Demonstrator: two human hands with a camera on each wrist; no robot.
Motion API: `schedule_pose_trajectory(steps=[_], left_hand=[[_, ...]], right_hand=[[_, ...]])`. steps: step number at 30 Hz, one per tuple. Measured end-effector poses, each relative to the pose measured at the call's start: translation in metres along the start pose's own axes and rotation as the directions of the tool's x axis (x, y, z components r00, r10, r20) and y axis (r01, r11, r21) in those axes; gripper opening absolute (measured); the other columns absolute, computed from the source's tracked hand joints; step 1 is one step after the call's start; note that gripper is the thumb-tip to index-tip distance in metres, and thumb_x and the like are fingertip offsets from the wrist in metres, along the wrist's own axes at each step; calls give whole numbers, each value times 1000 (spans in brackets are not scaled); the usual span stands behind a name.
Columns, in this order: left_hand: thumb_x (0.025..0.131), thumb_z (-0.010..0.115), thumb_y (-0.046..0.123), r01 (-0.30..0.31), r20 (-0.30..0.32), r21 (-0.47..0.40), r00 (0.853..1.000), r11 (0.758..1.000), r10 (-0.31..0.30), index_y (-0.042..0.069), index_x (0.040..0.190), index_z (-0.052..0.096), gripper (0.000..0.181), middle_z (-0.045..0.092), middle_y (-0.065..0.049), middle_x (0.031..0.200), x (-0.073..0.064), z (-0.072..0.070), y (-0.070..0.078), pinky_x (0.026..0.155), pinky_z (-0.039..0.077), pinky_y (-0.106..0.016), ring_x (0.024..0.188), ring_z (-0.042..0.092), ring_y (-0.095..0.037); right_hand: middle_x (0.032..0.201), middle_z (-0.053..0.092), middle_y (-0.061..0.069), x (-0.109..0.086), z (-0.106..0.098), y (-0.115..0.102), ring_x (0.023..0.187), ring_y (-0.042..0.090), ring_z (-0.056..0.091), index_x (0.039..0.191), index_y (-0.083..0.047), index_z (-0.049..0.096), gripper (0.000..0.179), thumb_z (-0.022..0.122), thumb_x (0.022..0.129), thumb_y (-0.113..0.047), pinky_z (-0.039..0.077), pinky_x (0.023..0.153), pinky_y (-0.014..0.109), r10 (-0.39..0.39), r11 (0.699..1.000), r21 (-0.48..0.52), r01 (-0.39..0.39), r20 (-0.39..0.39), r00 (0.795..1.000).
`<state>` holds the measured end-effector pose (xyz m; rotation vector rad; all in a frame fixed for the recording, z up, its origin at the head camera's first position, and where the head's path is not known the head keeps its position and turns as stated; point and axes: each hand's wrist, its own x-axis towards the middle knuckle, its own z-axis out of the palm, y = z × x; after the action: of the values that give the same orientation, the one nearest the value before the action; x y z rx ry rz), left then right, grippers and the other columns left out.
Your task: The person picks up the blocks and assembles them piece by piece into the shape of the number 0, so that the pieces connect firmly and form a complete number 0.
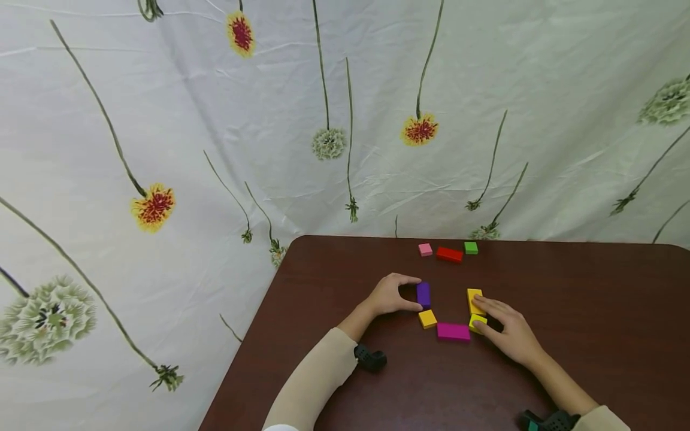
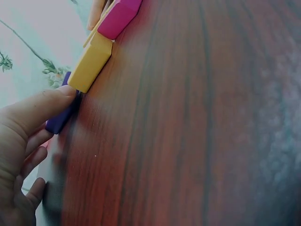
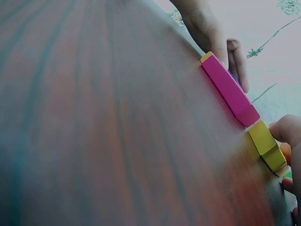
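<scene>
Currently, left hand (image 1: 392, 294): grasping; thumb and a finger pinch the purple rectangular block (image 1: 423, 295) at its near and far ends.
Right hand (image 1: 508, 328): in contact; a fingertip meets the golden-yellow rectangular block (image 1: 473, 306), the thumb the bright yellow block (image 1: 478, 318) just nearer the person. Whether it grips or merely presses cannot be told.
Block layout: a rough U on the dark brown bench (image 1: 431, 389), opening away from the person. The purple block forms the left side, the orange-yellow block (image 1: 428, 319) the near left corner, the magenta rectangular block (image 1: 453, 332) the near side, the two yellow blocks the right side.
Far blocks: pink block (image 1: 425, 249), red rectangular block (image 1: 450, 255) and green block (image 1: 471, 248), near the far edge.
Alignment: the step appears to be positioning side blocks. Keep the purple block flat; square it against the skewed orange-yellow block.
Pressure: light and even; excess thumb force could shift the bright yellow block into the magenta one.
Release: part the fingers smoothly, dragging neither side.
</scene>
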<state>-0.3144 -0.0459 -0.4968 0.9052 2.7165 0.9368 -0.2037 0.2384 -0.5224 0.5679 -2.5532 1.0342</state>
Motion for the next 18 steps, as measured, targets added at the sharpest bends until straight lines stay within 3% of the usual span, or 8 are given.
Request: schedule_pose_trajectory(steps=[18], left_hand=[[79, 81, 39, -13, 16, 17, 1000, 1000, 13, 20, 134, 62, 62, 60, 1, 132, -1, 5, -3, 104, 37, -34, 121, 49, -18]], right_hand=[[132, 59, 19, 0, 1, 1, 119, 43, 50, 128, 1, 62, 48, 75, 85, -16, 38, 90, 65, -12, 1000, 8, 12, -14, 1000]])
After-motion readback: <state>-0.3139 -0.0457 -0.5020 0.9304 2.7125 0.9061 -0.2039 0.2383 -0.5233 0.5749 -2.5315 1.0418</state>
